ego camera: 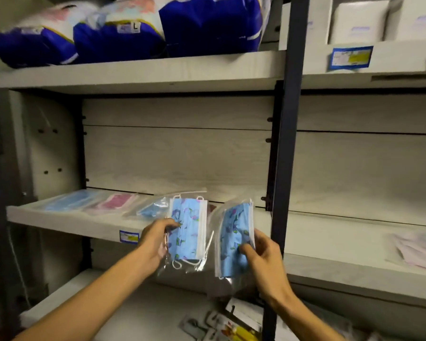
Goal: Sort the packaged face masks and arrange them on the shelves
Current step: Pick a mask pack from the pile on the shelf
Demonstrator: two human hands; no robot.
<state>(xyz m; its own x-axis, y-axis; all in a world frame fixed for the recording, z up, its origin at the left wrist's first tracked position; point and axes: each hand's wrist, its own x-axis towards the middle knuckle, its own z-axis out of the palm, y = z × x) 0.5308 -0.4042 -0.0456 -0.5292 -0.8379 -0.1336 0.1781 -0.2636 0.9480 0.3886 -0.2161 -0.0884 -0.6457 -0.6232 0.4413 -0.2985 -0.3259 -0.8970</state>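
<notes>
Across the whole view, pale shelving split by a dark steel upright [289, 143]. Up top, bulky blue packages [123, 38] on the left and white boxes [362, 20] on the right, blurred. Below those, the middle shelf [67, 223], partly stocked: a plain blue mask packet [69, 201] at the left end, a pink mask packet [117, 203] just beside it, another blue packet [155, 207] next along, each lying flat in a row. Behind the held packets, something dark on the shelf, mostly hidden. Right of the upright, a loose pile of pale pink packets [418, 249] on the neighbouring shelf. At the bottom edge, assorted carded goods [231, 328], too blurred to name.

Judging from this: sorting under way, not finished. Three colours already laid out; the patterned sort not yet placed, with bare shelf left to the right of the row.

Held up in front of the middle shelf, well clear of it, two clear bags of patterned blue masks. Left patterned packet [188, 232] upright, pinched at its left edge by the left hand [155, 242], thumb on the front face. Right patterned packet [235, 239] tilted a little, gripped at its lower right edge by the right hand [263, 262], thumb over the front, fingers behind. Each grip narrow, closed onto one packet; the two bags near each other, apparently not touching.
</notes>
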